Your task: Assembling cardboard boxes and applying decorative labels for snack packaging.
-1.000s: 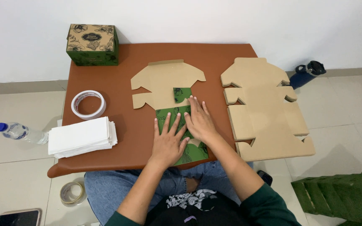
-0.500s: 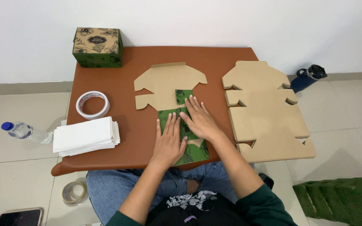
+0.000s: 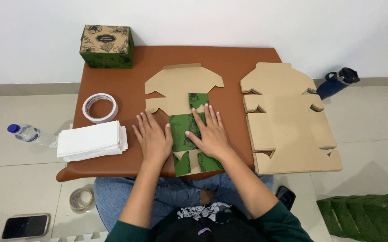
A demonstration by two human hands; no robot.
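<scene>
My fingers (image 3: 147, 123) lie spread and flat, gripping nothing, pressing a folded box blank (image 3: 186, 121) to the bench (image 3: 229, 67).

The flat cardboard blank, tan with green printed panels, runs lengthwise away from me at bench centre; my left hand (image 3: 154, 141) and right hand (image 3: 209, 134) flank its green fold, palms down.

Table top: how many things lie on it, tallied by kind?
Flat cardboard box blanks: 1 under the hands, plus 1 stack; sheets in it cannot be counted
Finished green box: 1
Tape roll: 1
White paper stack: 1
Total: 5
</scene>
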